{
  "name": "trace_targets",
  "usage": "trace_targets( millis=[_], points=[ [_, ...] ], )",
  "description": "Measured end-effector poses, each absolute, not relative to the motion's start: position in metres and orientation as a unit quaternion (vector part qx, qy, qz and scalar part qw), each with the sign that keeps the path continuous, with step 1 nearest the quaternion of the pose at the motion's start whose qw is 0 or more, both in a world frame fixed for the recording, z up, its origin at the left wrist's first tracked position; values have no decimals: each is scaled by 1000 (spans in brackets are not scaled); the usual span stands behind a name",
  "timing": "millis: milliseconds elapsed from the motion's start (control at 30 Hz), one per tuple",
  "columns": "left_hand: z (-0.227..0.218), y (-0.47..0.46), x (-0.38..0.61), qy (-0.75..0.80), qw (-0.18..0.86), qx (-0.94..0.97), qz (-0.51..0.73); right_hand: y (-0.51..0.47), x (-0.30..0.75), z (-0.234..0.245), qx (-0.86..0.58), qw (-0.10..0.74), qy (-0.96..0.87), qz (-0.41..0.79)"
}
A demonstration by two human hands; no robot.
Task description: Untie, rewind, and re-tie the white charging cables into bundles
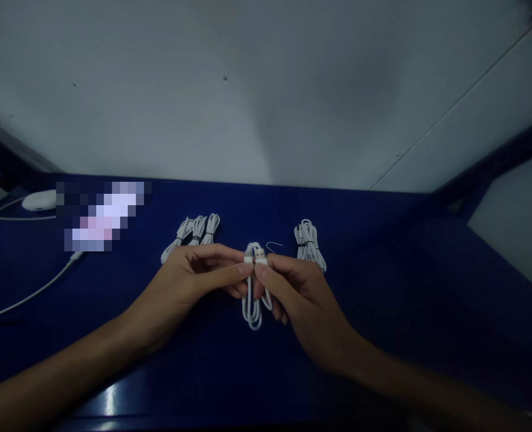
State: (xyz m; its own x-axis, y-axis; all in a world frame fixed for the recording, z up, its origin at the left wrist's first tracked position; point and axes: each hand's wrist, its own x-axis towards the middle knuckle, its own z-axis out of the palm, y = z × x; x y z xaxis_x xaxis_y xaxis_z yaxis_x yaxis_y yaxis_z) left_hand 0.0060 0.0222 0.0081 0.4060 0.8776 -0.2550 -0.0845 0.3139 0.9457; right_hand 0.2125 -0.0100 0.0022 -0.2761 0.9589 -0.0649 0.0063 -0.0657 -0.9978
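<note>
Between my two hands is a white USB cable [253, 315], folded into a loose coil above the blue table. My left hand [198, 273] pinches it from the left, thumb and fingers closed near one plug. My right hand [293, 285] pinches the other side, its thumb just below the metal USB plug [260, 254]. Both plugs stand side by side, pointing away from me. Just behind my right fingers lies a thin white twist tie [274, 245]. No tie shows around the held coil, though my fingers cover its middle.
Several white cable bundles [197, 230] with black ties lie behind my left hand. Another bundled white cable group [308, 243] is behind my right hand. At left are a blurred-out phone [106, 219], its charging cord [36, 294] and a white rounded device [39, 200]. A pale wall [180, 120] rises behind the table.
</note>
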Motion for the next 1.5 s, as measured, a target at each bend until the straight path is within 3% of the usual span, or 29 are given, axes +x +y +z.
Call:
trace_targets(
  millis=[1500],
  points=[
    [11, 19, 4, 440, 659, 504, 345, -7, 217, 0, -407, 410, -551, 602]
  ],
)
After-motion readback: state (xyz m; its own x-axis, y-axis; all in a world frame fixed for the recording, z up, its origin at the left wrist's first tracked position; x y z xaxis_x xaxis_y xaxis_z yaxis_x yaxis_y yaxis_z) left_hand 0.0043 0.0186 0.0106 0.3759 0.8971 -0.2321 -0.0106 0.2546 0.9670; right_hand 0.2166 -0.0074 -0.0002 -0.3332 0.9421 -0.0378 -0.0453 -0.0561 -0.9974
